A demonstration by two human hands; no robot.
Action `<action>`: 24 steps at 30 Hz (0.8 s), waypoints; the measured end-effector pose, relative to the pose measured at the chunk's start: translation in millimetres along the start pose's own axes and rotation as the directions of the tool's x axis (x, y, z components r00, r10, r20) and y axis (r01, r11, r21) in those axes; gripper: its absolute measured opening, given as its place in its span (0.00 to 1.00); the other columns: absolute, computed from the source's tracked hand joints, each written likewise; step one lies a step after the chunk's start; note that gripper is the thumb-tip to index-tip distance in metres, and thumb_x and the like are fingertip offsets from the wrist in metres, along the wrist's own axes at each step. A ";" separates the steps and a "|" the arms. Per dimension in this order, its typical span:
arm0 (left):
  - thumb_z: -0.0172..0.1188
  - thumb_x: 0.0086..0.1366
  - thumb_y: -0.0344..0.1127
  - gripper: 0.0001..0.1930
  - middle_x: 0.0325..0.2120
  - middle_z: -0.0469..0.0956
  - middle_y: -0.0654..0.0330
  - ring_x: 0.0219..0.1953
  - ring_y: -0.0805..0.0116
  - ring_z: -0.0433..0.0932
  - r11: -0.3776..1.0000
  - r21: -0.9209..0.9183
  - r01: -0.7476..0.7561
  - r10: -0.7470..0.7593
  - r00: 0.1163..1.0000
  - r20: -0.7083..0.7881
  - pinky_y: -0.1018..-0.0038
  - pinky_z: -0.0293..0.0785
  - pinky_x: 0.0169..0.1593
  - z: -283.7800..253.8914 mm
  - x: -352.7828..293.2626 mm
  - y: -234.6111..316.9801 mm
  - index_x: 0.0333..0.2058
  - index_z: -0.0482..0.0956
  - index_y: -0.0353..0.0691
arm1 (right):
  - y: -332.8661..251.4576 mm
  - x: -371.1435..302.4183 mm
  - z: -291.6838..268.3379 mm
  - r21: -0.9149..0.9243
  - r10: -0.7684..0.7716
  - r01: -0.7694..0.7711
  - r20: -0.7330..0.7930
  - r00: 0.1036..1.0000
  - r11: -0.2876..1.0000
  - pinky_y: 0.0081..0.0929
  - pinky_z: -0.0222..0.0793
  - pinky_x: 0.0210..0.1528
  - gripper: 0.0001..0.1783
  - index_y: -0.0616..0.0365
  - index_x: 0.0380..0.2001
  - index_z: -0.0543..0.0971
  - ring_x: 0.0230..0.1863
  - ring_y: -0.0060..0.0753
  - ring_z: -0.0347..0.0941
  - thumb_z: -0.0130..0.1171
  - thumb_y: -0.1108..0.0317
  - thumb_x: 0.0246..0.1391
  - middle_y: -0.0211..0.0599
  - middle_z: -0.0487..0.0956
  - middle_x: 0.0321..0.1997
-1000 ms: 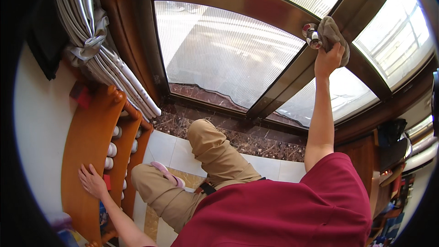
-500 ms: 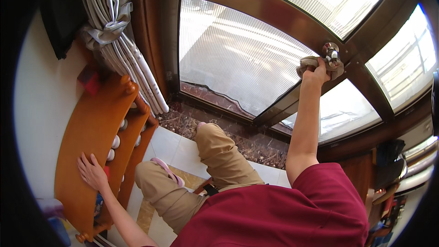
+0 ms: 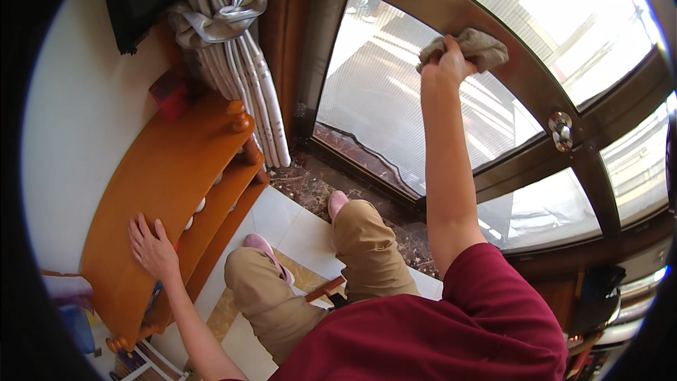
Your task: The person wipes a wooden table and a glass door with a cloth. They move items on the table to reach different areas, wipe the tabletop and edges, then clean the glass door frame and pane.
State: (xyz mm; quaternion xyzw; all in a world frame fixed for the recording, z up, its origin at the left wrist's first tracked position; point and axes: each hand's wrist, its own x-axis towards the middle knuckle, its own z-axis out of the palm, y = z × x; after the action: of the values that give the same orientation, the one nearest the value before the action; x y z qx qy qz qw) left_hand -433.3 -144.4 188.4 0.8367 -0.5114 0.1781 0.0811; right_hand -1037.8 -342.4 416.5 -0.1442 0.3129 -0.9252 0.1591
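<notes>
My right hand is closed round a bunched grey-brown cloth, pressed to the brown crossbar of a glass door. The bar runs between an upper pane and a lower ribbed pane. To the right of the cloth, a shiny round door knob sits on the frame, apart from my hand. My left hand rests with spread fingers on the top board of an orange-brown wooden shelf. It holds nothing.
A tied silver-grey curtain hangs between shelf and door. White round items stand on the lower shelf boards. Dark speckled stone borders the doorway, beside pale floor tiles. A white metal rack stands at lower left.
My right hand has moved the cloth left from the door knob along the crossbar, uncovering the knob. My left hand stays on the shelf. The whole view has shifted.
</notes>
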 end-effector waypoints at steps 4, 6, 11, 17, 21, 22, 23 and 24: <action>0.46 0.80 0.55 0.27 0.71 0.66 0.56 0.72 0.53 0.64 1.000 -0.015 0.007 -0.007 1.000 -0.014 0.55 0.62 0.72 -2.3 -3.8 -4.9 0.70 0.69 0.48 | 67.7 -51.1 63.7 -0.112 -0.136 0.130 -0.044 0.990 0.985 0.36 0.72 0.64 0.37 0.63 0.61 0.63 0.61 0.40 0.72 0.67 0.85 0.49 0.45 0.71 0.63; 0.46 0.80 0.54 0.27 0.71 0.66 0.56 0.72 0.53 0.64 0.999 -0.041 -0.010 0.009 1.000 -0.013 0.55 0.62 0.72 -2.0 -1.7 5.3 0.69 0.70 0.48 | 109.7 -37.9 63.4 -0.382 -0.325 0.357 0.149 0.934 0.852 0.40 0.68 0.66 0.34 0.62 0.59 0.64 0.61 0.42 0.70 0.66 0.84 0.49 0.46 0.70 0.62; 0.47 0.80 0.54 0.27 0.71 0.66 0.56 0.72 0.54 0.64 0.999 -0.034 -0.003 0.003 1.000 -0.007 0.56 0.61 0.72 -6.0 -2.5 1.3 0.69 0.70 0.48 | 142.4 -80.3 61.7 -0.369 -0.160 0.928 0.914 0.373 0.056 0.47 0.76 0.51 0.22 0.52 0.48 0.76 0.52 0.56 0.71 0.64 0.79 0.49 0.48 0.71 0.50; 0.47 0.80 0.55 0.27 0.71 0.67 0.57 0.72 0.56 0.66 0.999 -0.042 0.006 -0.006 1.000 -0.012 0.56 0.63 0.71 -2.7 -3.2 -1.0 0.69 0.70 0.50 | 81.4 -28.7 8.5 0.241 0.330 0.924 0.934 -0.139 -0.295 0.37 0.81 0.36 0.18 0.41 0.45 0.80 0.49 0.40 0.76 0.65 0.75 0.51 0.33 0.73 0.46; 0.47 0.80 0.56 0.27 0.71 0.67 0.58 0.71 0.56 0.66 0.999 -0.039 -0.018 0.017 0.999 -0.029 0.57 0.64 0.70 2.6 -2.0 -6.9 0.69 0.71 0.50 | -9.6 -1.5 -60.4 0.249 0.363 0.889 0.926 -0.102 -0.383 0.30 0.79 0.33 0.16 0.41 0.41 0.81 0.45 0.34 0.76 0.67 0.70 0.48 0.29 0.74 0.42; 0.47 0.80 0.56 0.27 0.71 0.67 0.57 0.71 0.55 0.66 0.999 -0.021 -0.034 0.033 0.999 -0.034 0.58 0.64 0.70 5.0 0.3 -8.1 0.69 0.71 0.50 | -33.3 8.5 -81.5 0.234 0.376 0.879 0.924 -0.068 -0.417 0.30 0.78 0.32 0.14 0.42 0.40 0.81 0.45 0.34 0.76 0.67 0.69 0.48 0.29 0.73 0.42; 0.46 0.80 0.56 0.28 0.71 0.67 0.57 0.71 0.55 0.66 0.999 -0.022 -0.035 0.034 0.999 -0.031 0.58 0.64 0.70 5.2 0.1 -8.2 0.69 0.70 0.50 | -58.6 17.4 -102.3 0.239 0.402 0.867 0.914 -0.049 -0.437 0.30 0.78 0.33 0.13 0.42 0.39 0.81 0.45 0.34 0.76 0.66 0.69 0.49 0.29 0.73 0.42; 0.46 0.80 0.57 0.28 0.71 0.67 0.57 0.71 0.55 0.66 0.999 -0.022 -0.034 0.033 0.999 -0.028 0.58 0.64 0.71 4.3 -0.6 -8.3 0.69 0.70 0.50 | -86.8 23.3 -122.0 0.238 0.446 0.863 0.895 -0.017 -0.445 0.30 0.78 0.35 0.12 0.42 0.39 0.80 0.46 0.35 0.76 0.65 0.70 0.49 0.29 0.73 0.42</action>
State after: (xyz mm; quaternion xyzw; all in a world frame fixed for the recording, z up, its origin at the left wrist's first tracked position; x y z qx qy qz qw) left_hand -425.3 -141.4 184.5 0.8246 -0.5261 0.1852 0.0945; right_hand -1121.4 -221.0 381.5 -0.7496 0.5316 0.0123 -0.3942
